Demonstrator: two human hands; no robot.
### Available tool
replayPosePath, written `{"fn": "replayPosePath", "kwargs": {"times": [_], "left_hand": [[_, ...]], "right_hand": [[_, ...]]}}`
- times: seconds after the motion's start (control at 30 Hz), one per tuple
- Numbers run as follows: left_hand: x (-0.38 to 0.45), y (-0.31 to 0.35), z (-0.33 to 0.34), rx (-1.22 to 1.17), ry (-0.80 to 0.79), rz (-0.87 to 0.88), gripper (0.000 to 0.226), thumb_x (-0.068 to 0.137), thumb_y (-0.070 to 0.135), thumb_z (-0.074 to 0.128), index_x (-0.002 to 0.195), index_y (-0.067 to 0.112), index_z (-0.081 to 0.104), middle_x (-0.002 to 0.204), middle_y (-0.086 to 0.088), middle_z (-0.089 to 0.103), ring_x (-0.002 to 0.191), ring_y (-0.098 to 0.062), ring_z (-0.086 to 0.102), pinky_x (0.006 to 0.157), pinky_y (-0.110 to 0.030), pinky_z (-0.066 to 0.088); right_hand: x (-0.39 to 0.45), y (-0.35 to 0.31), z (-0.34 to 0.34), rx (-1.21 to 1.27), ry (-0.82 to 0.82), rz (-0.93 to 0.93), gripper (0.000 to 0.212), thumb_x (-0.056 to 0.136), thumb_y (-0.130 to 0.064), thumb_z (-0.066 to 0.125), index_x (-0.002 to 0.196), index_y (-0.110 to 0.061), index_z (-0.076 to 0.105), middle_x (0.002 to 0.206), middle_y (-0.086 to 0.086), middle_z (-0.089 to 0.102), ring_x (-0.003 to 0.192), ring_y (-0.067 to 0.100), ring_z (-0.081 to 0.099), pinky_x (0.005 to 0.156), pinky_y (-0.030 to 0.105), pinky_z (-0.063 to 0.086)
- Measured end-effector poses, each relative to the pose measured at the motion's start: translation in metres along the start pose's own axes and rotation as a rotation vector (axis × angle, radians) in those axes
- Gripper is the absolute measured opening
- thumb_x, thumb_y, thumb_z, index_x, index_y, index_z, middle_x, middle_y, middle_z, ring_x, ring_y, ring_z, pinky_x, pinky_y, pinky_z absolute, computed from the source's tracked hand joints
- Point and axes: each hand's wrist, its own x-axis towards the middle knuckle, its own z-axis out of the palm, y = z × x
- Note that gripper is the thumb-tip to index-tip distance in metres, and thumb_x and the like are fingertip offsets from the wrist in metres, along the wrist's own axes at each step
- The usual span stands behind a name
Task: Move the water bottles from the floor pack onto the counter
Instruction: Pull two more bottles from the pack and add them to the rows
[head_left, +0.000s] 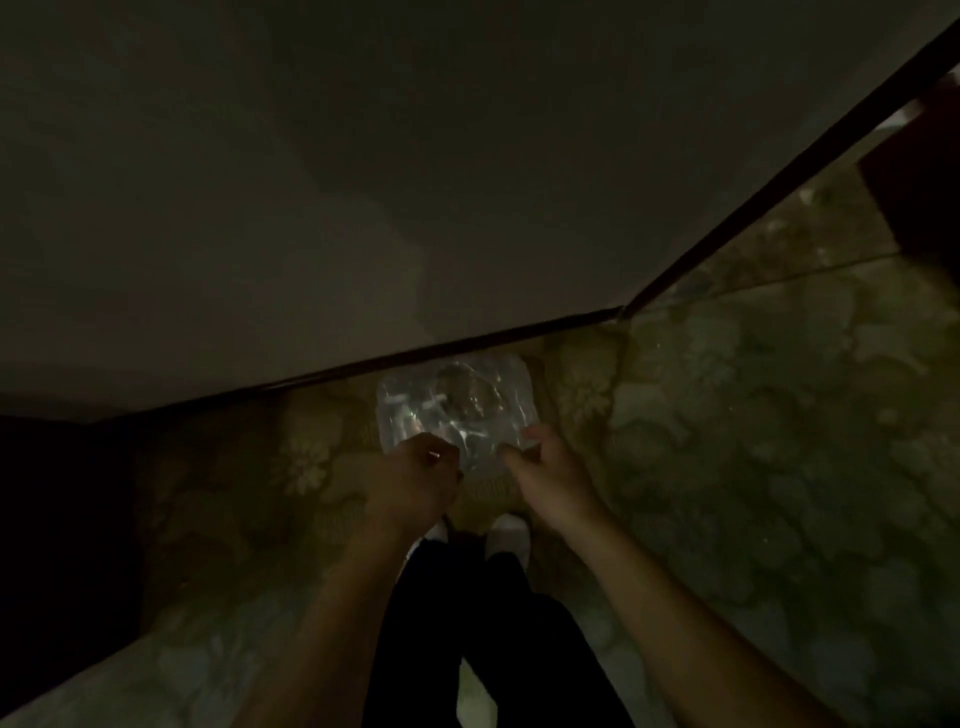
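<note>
Shrink-wrapped floor pack (457, 410) of water bottles at twelve o'clock from both hands, against the wall base on patterned floor (753, 441); left hand (415, 480) and right hand (545, 467) fingers pinched on thin, slippery, stretchy film; likely heavy, better gripped around bottle bodies.

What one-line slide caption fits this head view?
Both hands, left hand and right hand, reach the plastic-wrapped bottle pack on the patterned floor, dimly lit.
</note>
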Motion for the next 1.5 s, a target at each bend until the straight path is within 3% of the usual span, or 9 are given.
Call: {"fn": "replayPosePath", "kwargs": {"times": [0.2,0.4,0.73,0.9,1.0,1.17,1.37,1.43,1.5], "left_hand": [[0.064,-0.034,0.028,0.042,0.033,-0.001,0.023,0.099,0.028,0.052,0.108,0.015,0.069,0.101,-0.006,0.073,0.085,-0.023,0.071,0.083,-0.041,0.059],[0.14,-0.065,0.055,0.005,0.027,0.0,0.017,0.099,0.03,0.051,0.103,0.021,0.065,0.109,-0.008,0.07,0.09,-0.026,0.07,0.088,-0.048,0.057],[0.251,-0.1,0.089,0.194,-0.021,0.141,0.025,0.102,0.028,0.046,0.12,0.019,0.062,0.105,0.0,0.068,0.071,-0.009,0.066,0.055,-0.018,0.045],[0.297,-0.141,0.088,0.616,-0.129,0.227,0.031,0.098,0.041,0.048,0.124,0.028,0.058,0.112,-0.003,0.07,0.089,-0.021,0.069,0.08,-0.038,0.057],[0.315,-0.151,0.093,0.704,-0.14,0.236,0.035,0.098,0.043,0.047,0.127,0.027,0.057,0.118,-0.003,0.068,0.099,-0.023,0.068,0.086,-0.04,0.055],[0.362,-0.14,0.124,0.518,0.064,0.36,0.033,0.097,0.021,0.053,0.127,0.008,0.057,0.124,-0.017,0.06,0.104,-0.033,0.063,0.088,-0.043,0.053],[0.411,-0.158,0.138,0.39,0.046,0.143,0.057,0.094,0.033,0.057,0.14,0.003,0.045,0.139,-0.019,0.051,0.12,-0.034,0.056,0.099,-0.044,0.049],[0.418,-0.159,0.141,0.411,0.057,0.094,0.071,0.091,0.035,0.06,0.147,0.001,0.031,0.146,-0.022,0.041,0.123,-0.034,0.054,0.101,-0.045,0.048],[0.421,-0.158,0.143,0.45,0.056,0.101,0.076,0.091,0.031,0.063,0.149,0.0,0.025,0.15,-0.023,0.033,0.13,-0.035,0.047,0.105,-0.044,0.045]], "right_hand": [[0.061,0.039,0.037,0.105,-0.026,0.06,0.037,0.093,-0.034,0.059,0.125,-0.021,0.046,0.087,-0.007,0.056,0.08,0.017,0.062,0.085,0.044,0.056],[0.125,0.062,0.061,0.177,-0.03,0.043,0.025,0.094,-0.029,0.059,0.116,-0.024,0.048,0.094,-0.005,0.06,0.092,0.023,0.065,0.08,0.036,0.051],[0.234,0.096,0.089,0.003,-0.072,-0.089,0.025,0.096,-0.033,0.055,0.119,-0.024,0.055,0.094,-0.012,0.06,0.09,0.012,0.065,0.078,0.03,0.053],[0.28,0.11,0.088,-0.513,-0.354,-0.217,0.022,0.096,-0.03,0.053,0.115,-0.022,0.06,0.101,-0.003,0.065,0.089,0.013,0.063,0.078,0.031,0.052],[0.302,0.096,0.091,-0.724,-0.367,-0.313,0.02,0.095,-0.03,0.053,0.111,-0.021,0.061,0.101,0.0,0.065,0.092,0.016,0.061,0.081,0.033,0.051],[0.356,0.072,0.116,-0.695,-0.22,-0.389,0.023,0.095,-0.014,0.05,0.107,-0.006,0.067,0.104,0.012,0.068,0.098,0.025,0.063,0.082,0.033,0.05],[0.414,0.113,0.133,-0.817,-0.283,-0.314,0.015,0.09,-0.009,0.053,0.087,-0.009,0.067,0.085,0.004,0.061,0.085,0.022,0.059,0.066,0.025,0.042],[0.426,0.121,0.141,-0.86,-0.266,-0.349,0.013,0.089,-0.012,0.053,0.088,-0.011,0.065,0.093,0.005,0.065,0.092,0.024,0.061,0.075,0.027,0.046],[0.433,0.129,0.149,-0.936,-0.228,-0.378,0.029,0.089,-0.017,0.053,0.114,-0.012,0.066,0.12,0.01,0.064,0.111,0.028,0.059,0.095,0.033,0.047]]}}
